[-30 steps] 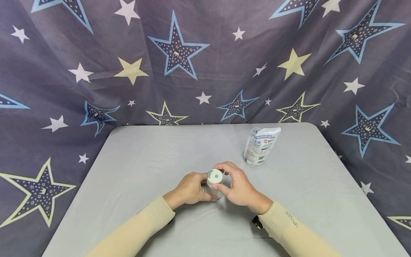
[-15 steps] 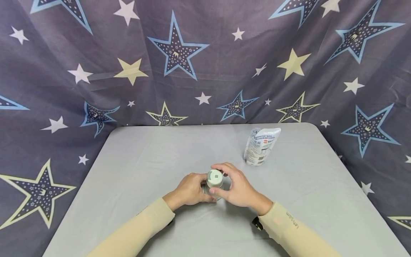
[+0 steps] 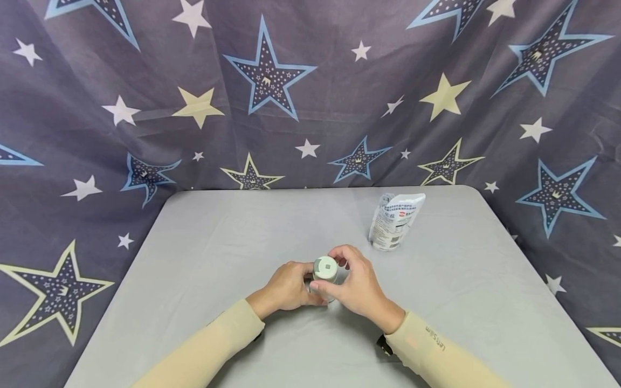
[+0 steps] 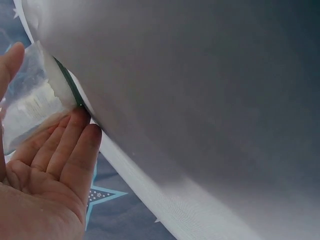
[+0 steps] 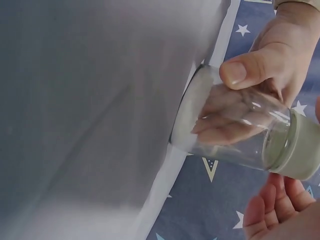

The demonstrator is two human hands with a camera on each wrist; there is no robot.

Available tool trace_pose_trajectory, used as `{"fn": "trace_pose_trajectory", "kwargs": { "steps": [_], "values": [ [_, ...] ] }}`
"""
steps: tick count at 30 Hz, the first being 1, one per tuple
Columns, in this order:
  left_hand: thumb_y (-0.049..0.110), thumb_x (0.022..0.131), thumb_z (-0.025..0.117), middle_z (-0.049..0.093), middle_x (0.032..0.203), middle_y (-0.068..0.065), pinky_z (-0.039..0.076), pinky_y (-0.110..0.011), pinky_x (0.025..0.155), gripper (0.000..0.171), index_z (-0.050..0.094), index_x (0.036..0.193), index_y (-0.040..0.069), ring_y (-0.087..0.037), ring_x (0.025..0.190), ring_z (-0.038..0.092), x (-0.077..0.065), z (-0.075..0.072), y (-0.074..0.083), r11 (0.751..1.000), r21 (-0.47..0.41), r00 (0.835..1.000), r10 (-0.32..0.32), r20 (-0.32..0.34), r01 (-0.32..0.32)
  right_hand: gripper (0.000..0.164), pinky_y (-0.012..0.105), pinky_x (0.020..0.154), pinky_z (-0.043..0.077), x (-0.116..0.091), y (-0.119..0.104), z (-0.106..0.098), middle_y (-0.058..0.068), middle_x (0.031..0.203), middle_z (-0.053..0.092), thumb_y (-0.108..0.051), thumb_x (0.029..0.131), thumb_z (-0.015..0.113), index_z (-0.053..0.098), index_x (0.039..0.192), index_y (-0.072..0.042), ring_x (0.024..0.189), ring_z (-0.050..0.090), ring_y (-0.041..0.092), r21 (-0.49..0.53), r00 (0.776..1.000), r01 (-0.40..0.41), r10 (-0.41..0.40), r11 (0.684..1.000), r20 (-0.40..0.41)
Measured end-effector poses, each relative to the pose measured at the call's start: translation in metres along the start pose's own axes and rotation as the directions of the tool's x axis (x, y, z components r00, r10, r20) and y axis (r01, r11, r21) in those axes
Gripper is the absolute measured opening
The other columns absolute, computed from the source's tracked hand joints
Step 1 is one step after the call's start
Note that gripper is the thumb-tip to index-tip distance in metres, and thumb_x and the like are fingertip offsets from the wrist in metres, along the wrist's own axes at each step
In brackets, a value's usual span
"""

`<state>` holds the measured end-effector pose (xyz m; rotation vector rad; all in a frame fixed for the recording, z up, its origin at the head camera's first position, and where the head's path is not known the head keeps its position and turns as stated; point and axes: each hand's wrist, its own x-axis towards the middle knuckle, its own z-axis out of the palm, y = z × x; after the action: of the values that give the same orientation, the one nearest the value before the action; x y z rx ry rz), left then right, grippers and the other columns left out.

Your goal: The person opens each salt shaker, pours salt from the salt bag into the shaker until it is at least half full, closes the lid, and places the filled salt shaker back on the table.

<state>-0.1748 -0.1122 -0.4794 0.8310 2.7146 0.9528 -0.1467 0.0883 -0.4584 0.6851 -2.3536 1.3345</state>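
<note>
Glass jar (image 5: 245, 132) sits between the hands; head view: 3 o'clock from left hand (image 3: 287, 286), 9 o'clock from right hand (image 3: 359, 283), right up against both, neither clearly nearer. Long axis upright, base looks to be on table (image 3: 242, 231), lid (image 3: 325, 267) on top. Left hand wraps the body, thumb one side, fingers other; right hand curls thumb and fingers round the lid, pressure can't tell. Pouch (image 3: 394, 222) apart at 2 o'clock from jar, room tighter there; wider toward 10, table's far edge well off at 12
</note>
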Motion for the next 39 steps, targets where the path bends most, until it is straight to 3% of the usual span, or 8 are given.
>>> {"fn": "trace_pose_trajectory", "kwargs": {
  "steps": [7,22,31,39],
  "values": [
    [0.041,0.068,0.096,0.077,0.100,0.012,0.054,-0.031,0.081,0.046,0.074,0.105,0.025,-0.008,0.094,0.069,-0.0002,0.0002,0.0010,0.999,0.021,0.999,0.030,-0.018,-0.030,0.049,0.044,0.077,0.052,0.0005,-0.0018,0.0006,-0.007,0.097,0.064,-0.028,0.070,0.097,0.065,0.103,-0.013,0.089,0.058,0.012,0.002,1.000,-0.019,0.019,1.000,-0.008],
    [0.044,0.068,0.096,0.077,0.100,0.012,0.053,-0.034,0.082,0.045,0.074,0.103,0.025,-0.009,0.093,0.069,-0.0004,0.0001,0.0004,0.998,0.051,1.000,0.027,-0.016,-0.026,0.046,0.045,0.079,0.054,0.0023,0.0003,-0.0037,-0.001,0.107,0.068,-0.017,0.077,0.091,0.067,0.115,-0.007,0.097,0.062,0.014,0.010,0.997,0.051,-0.051,0.999,0.062],
    [0.041,0.070,0.095,0.077,0.102,0.010,0.055,-0.033,0.083,0.047,0.074,0.107,0.022,-0.011,0.096,0.070,-0.0003,-0.0009,-0.0005,1.000,0.018,1.000,0.024,-0.002,-0.024,0.062,0.043,0.079,0.053,0.0017,-0.0006,-0.0020,0.000,0.108,0.066,-0.030,0.069,0.097,0.065,0.118,-0.007,0.093,0.059,0.015,-0.021,0.999,0.048,-0.047,0.999,0.015],
    [0.041,0.070,0.095,0.077,0.101,0.010,0.054,-0.033,0.083,0.047,0.074,0.108,0.022,-0.010,0.095,0.070,-0.0008,-0.0010,0.0003,1.000,0.017,1.000,0.021,0.001,-0.021,0.058,0.036,0.076,0.052,0.0014,0.0027,0.0003,-0.004,0.096,0.063,-0.032,0.065,0.099,0.063,0.104,-0.009,0.086,0.060,0.023,-0.018,0.998,0.049,-0.050,0.999,-0.031]
  ]
}}
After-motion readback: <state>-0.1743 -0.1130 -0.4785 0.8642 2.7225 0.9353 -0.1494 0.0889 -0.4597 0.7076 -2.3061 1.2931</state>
